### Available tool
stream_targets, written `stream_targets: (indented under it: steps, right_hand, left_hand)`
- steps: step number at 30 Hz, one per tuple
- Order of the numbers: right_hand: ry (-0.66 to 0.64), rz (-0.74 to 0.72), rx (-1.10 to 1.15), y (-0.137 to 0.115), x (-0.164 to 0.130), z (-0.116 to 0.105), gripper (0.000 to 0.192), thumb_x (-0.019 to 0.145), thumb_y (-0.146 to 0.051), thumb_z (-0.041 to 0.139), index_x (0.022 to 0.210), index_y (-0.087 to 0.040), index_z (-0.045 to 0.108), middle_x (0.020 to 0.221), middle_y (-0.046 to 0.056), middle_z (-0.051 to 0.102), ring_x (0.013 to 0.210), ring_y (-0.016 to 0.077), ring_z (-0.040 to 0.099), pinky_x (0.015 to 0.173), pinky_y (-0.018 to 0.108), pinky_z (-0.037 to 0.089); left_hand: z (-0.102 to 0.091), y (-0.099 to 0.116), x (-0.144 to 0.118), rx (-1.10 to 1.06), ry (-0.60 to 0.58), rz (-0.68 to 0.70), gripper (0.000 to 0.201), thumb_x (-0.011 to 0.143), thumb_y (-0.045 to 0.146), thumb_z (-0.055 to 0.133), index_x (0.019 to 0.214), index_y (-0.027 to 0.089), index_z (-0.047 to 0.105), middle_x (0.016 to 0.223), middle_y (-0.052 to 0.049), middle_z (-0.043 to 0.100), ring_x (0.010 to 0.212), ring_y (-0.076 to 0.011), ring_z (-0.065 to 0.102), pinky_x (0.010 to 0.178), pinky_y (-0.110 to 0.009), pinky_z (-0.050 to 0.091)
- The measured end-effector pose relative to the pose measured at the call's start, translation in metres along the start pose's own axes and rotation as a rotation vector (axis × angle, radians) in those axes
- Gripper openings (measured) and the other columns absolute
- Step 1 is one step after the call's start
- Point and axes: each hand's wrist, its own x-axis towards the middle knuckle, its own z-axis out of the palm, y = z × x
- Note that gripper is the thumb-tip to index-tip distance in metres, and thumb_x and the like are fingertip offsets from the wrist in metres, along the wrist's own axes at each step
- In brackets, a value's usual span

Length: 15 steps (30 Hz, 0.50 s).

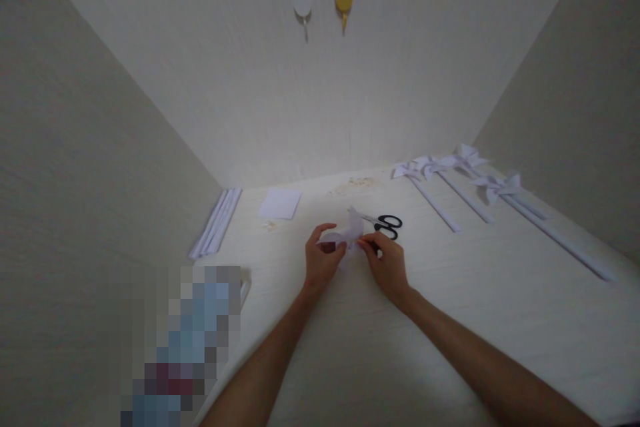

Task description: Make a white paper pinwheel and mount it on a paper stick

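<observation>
Both forearms entered from the lower edge and met above the middle of the white table. Left hand and right hand each pinched one side of a small folded white paper piece, held between their fingertips just above the tabletop; both grips were closed on the paper. Black-handled scissors lay on the table just behind the right hand, apart from it. Farther back on the left lay a square white sheet, and beside the left wall a bundle of white rolled sticks. Along the right rear of the table lay several finished white paper pinwheels on long sticks, well apart from the hands. On the back wall hung a white hook and a yellow hook, side by side. A pixelated patch covered the lower left corner.
</observation>
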Motion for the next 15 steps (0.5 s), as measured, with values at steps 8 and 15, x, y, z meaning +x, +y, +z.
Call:
stream_targets:
  steps: [8, 15]
  right_hand:
    - [-0.019, -0.042, 0.008, -0.0018, 0.0008, -0.0011, 0.011, 0.076, -0.016, 0.048, 0.068, -0.017, 0.055, 0.062, 0.003, 0.059, 0.055, 0.0141, 0.052, 0.053, 0.025, 0.04]
    - [-0.039, -0.037, 0.004, -0.0001, 0.0002, 0.0003, 0.012, 0.077, -0.017, 0.048, 0.067, -0.018, 0.055, 0.062, 0.002, 0.058, 0.056, 0.0135, 0.051, 0.054, 0.024, 0.04]
  left_hand:
    - [0.0008, -0.0023, -0.0021, 0.015, 0.008, 0.048, 0.035, 0.057, 0.015, 0.06, 0.091, 0.016, 0.051, 0.052, 0.006, 0.055, 0.045, -0.0076, 0.054, 0.043, -0.014, 0.042]
    - [-0.0005, -0.0036, -0.0021, 0.03, 0.022, 0.069, 0.035, 0.057, 0.015, 0.061, 0.091, 0.016, 0.052, 0.057, 0.003, 0.057, 0.049, -0.0095, 0.057, 0.045, -0.015, 0.044]
